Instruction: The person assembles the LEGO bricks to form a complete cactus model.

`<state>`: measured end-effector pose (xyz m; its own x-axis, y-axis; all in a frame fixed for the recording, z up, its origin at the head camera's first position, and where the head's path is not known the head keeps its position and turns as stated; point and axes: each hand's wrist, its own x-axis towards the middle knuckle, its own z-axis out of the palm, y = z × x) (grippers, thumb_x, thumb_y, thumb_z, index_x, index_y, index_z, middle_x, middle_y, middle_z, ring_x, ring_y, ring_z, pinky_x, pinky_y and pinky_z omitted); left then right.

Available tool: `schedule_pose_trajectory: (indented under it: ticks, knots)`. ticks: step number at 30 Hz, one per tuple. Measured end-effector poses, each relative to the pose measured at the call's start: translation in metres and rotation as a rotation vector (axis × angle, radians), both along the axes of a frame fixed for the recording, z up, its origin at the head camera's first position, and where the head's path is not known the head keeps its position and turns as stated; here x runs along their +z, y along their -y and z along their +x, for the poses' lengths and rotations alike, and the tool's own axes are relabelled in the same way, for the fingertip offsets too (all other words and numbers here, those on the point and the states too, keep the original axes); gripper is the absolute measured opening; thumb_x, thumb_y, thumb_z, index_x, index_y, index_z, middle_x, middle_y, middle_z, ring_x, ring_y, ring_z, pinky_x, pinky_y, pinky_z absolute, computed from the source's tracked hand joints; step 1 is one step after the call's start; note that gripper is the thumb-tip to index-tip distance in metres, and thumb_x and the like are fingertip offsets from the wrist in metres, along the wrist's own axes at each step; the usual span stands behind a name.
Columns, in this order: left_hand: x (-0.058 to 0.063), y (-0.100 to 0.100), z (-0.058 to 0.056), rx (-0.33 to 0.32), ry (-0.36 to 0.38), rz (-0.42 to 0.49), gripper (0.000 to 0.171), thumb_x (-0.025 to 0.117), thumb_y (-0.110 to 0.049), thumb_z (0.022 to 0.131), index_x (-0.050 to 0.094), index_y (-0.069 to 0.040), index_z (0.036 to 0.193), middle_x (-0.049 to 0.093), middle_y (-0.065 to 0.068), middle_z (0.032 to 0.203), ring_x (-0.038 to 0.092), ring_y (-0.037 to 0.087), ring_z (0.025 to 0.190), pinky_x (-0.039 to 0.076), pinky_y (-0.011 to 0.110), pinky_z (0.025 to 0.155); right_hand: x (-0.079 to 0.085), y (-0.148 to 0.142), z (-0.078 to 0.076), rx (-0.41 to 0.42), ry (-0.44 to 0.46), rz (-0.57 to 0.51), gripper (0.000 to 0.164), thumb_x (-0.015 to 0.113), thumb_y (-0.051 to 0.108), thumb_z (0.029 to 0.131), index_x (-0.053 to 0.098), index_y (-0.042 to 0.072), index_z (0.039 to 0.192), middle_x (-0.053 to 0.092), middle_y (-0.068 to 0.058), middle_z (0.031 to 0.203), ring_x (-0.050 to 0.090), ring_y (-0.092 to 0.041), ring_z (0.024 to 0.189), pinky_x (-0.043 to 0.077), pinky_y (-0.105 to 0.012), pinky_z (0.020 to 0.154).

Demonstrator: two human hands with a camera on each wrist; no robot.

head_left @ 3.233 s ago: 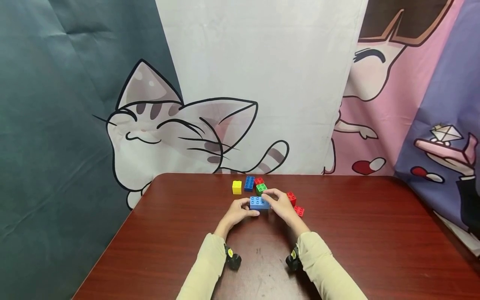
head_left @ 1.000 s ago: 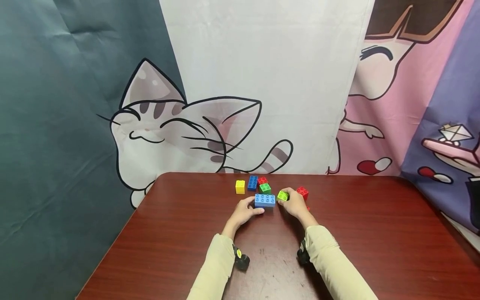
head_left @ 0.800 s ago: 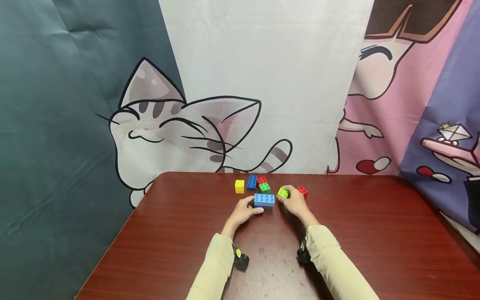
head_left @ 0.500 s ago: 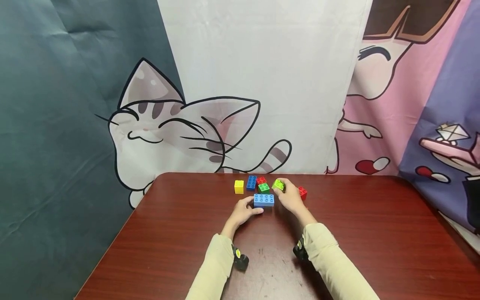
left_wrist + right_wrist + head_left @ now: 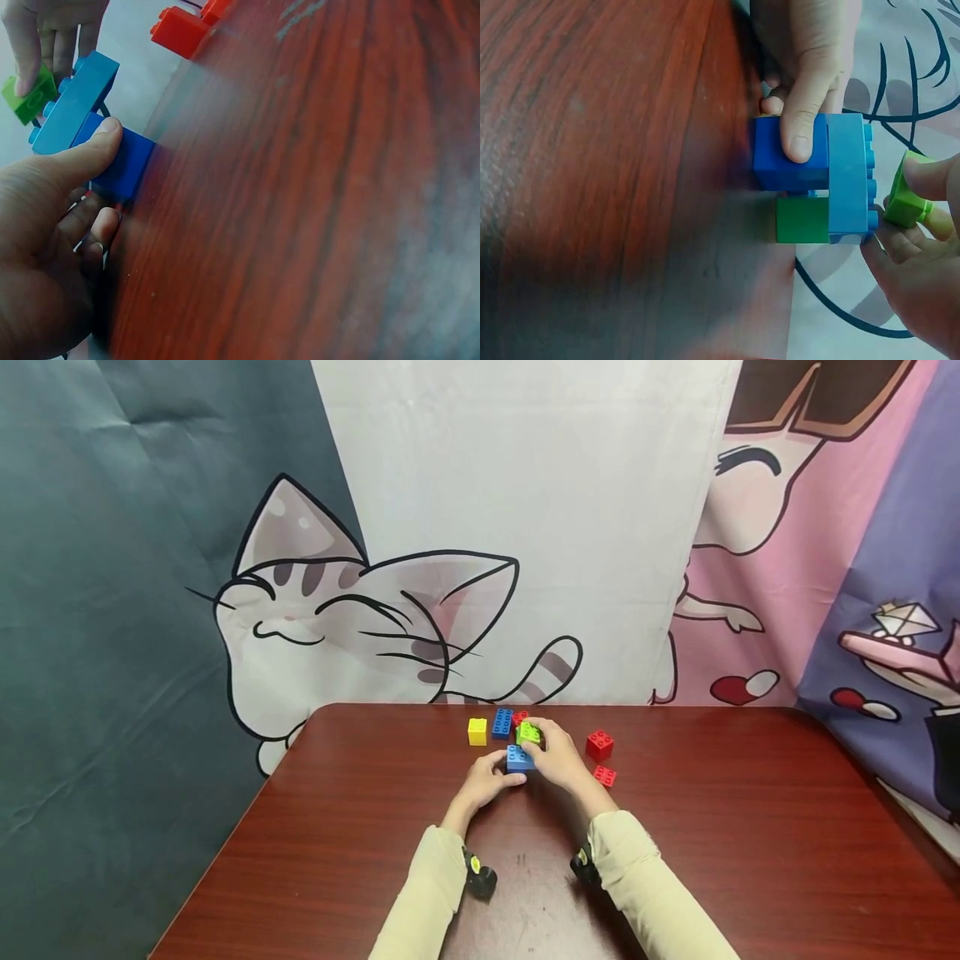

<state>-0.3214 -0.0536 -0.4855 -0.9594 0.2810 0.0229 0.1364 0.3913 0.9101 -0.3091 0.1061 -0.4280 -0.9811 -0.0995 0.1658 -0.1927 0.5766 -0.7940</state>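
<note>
My left hand [image 5: 480,782] grips the dark blue brick [image 5: 791,154] at the base of a small build, thumb on its near side. Across that brick's top lies a long light blue brick [image 5: 517,755], studs up. My right hand [image 5: 557,758] pinches a lime green brick [image 5: 528,732]. In the right wrist view the lime brick [image 5: 909,196] is tilted and held just above the light blue studs, apart from them. A darker green brick [image 5: 802,220] shows below the light blue brick's other end; whether they are joined I cannot tell.
A yellow brick [image 5: 477,732], an upright-lying blue brick [image 5: 502,723] and a red brick [image 5: 519,717] are at the table's far side. Two more red ones, a taller brick [image 5: 599,744] and a lower brick [image 5: 604,776], lie right of my right hand. A printed curtain [image 5: 525,527] hangs behind the table.
My right hand first let go of the light blue brick and took the lime brick on the right. It has since carried it left, over the light blue brick. My left hand keeps its grip.
</note>
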Motion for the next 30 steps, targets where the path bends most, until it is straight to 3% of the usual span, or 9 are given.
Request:
schedule_pose_trajectory:
  ticks: [11, 23, 30]
  knots:
    - [0.000, 0.003, -0.002, -0.013, 0.014, 0.015, 0.040, 0.074, -0.017, 0.086, 0.063, -0.003, 0.122, 0.043, -0.003, 0.068, 0.037, 0.011, 0.057, 0.031, 0.020, 0.054, -0.005, 0.003, -0.001, 0.071, -0.018, 0.030, 0.044, 0.064, 0.005, 0.092, 0.053, 0.002, 0.134, 0.056, -0.020, 0.133, 0.055, -0.033, 0.112, 0.046, -0.050, 0.104]
    - [-0.002, 0.002, -0.002, -0.016, 0.007, 0.013, 0.043, 0.075, -0.018, 0.085, 0.063, -0.004, 0.124, 0.048, -0.004, 0.073, 0.038, 0.010, 0.059, 0.033, 0.020, 0.056, -0.013, 0.004, -0.001, 0.078, 0.008, -0.015, 0.041, 0.065, 0.006, 0.090, 0.054, 0.004, 0.130, 0.060, -0.018, 0.128, 0.057, -0.032, 0.109, 0.046, -0.050, 0.103]
    - [-0.001, 0.001, -0.002, -0.010, -0.006, 0.001, 0.041, 0.075, -0.018, 0.085, 0.064, -0.005, 0.123, 0.043, -0.004, 0.067, 0.038, 0.010, 0.059, 0.032, 0.020, 0.056, -0.017, 0.002, -0.002, 0.083, 0.000, -0.040, 0.039, 0.066, 0.005, 0.090, 0.055, 0.004, 0.128, 0.062, -0.019, 0.125, 0.057, -0.033, 0.109, 0.048, -0.050, 0.101]
